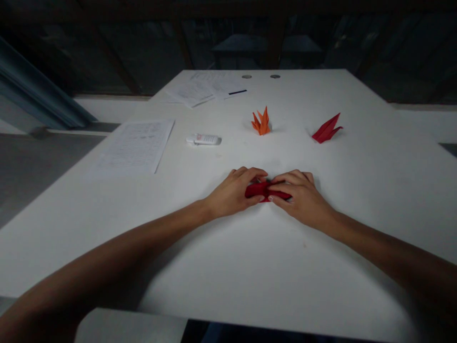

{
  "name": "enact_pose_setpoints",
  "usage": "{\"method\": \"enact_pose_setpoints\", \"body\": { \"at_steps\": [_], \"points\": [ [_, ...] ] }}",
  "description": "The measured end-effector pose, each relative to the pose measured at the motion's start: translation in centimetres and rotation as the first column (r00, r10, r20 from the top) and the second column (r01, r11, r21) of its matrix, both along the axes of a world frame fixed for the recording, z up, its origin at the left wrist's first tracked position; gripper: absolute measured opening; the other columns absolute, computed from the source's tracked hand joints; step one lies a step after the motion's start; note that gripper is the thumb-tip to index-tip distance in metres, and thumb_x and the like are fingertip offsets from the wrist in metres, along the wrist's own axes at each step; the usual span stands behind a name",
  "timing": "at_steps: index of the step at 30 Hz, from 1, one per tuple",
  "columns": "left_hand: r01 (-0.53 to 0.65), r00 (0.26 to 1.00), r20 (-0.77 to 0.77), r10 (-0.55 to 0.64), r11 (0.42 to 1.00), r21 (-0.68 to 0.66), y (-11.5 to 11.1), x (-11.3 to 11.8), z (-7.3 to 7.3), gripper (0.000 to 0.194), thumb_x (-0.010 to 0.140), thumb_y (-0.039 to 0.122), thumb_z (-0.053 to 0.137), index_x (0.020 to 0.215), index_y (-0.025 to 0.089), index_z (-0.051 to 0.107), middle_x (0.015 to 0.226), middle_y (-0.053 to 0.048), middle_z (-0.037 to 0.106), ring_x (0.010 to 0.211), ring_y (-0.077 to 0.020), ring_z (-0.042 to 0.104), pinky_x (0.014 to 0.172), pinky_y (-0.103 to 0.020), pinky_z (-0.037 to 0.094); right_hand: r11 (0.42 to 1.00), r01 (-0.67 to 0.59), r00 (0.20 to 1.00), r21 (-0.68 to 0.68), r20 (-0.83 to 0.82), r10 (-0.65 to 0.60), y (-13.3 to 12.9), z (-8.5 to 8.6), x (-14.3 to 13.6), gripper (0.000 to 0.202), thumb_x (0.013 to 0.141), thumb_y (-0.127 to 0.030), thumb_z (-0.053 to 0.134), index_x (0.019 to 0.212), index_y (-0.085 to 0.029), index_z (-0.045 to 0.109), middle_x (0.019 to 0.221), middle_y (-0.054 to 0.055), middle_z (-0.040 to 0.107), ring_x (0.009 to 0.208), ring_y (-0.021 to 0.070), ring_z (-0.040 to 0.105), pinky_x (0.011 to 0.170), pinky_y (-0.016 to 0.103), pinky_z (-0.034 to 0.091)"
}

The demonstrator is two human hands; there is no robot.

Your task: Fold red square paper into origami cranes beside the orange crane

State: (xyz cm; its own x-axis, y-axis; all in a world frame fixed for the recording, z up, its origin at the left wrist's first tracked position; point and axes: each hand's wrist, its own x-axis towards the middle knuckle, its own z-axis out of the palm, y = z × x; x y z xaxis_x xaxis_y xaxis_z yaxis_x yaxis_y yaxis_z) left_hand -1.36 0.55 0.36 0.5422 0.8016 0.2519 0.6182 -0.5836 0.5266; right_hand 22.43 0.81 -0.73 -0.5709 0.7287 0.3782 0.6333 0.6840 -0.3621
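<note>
A left hand (233, 193) grips red paper (254, 190) on a white table (228, 271), seemingly part-folded with shaping to go; an orange paper bird (263, 125) beyond looks finished. The right hand (303, 197) pinches the paper's other end, a finished-looking red bird (324, 131) farther right.

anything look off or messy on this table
Only small things: the far papers lie fanned at uneven angles, not squared up, and a tiny brownish speck marks the white tabletop on the near side of the right hand. No spill or damage shows.
</note>
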Motion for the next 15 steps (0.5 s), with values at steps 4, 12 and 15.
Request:
{"method": "enact_pose_setpoints", "body": {
  "at_steps": [4, 12, 15],
  "points": [
    [0.038, 0.999, -0.002, -0.038, 0.999, 0.004, -0.16, 0.15, 0.19, 0.045, 0.089, 0.032, 0.073, 0.128, 0.025, 0.052, 0.114, -0.004, 0.074, 0.114, -0.0242, 0.065, 0.100, -0.043, 0.045, 1.000, -0.005, 1.000, 0.001, -0.019, 0.005, 0.00, 0.17, -0.05, 0.009, 0.091, -0.028, 0.074, 0.100, -0.029, 0.074, 0.110, 0.001, 0.077, 0.106, 0.0268, 0.063, 0.094, 0.048, 0.037],
    [0.078, 0.997, -0.025, -0.077, 0.995, 0.055, -0.21, 0.12, 0.26, 0.039, 0.091, 0.030, 0.070, 0.125, 0.023, 0.053, 0.115, -0.005, 0.072, 0.114, -0.0242, 0.062, 0.100, -0.043, 0.045, 0.998, -0.054, 0.998, 0.013, 0.010, 0.054, -0.21, 0.18, -0.03, 0.007, 0.095, -0.028, 0.068, 0.101, -0.026, 0.071, 0.104, 0.002, 0.077, 0.103, 0.0261, 0.063, 0.094, 0.046, 0.037],
    [0.050, 0.998, -0.045, -0.047, 0.996, 0.075, -0.11, -0.01, 0.22, 0.041, 0.090, 0.035, 0.072, 0.125, 0.021, 0.054, 0.116, -0.006, 0.071, 0.112, -0.0245, 0.062, 0.098, -0.042, 0.045, 0.997, -0.063, 0.998, 0.033, 0.031, 0.062, -0.31, 0.16, -0.04, 0.008, 0.096, -0.028, 0.065, 0.099, -0.025, 0.073, 0.105, 0.003, 0.077, 0.104, 0.0259, 0.062, 0.094, 0.046, 0.037]
  ]
}}
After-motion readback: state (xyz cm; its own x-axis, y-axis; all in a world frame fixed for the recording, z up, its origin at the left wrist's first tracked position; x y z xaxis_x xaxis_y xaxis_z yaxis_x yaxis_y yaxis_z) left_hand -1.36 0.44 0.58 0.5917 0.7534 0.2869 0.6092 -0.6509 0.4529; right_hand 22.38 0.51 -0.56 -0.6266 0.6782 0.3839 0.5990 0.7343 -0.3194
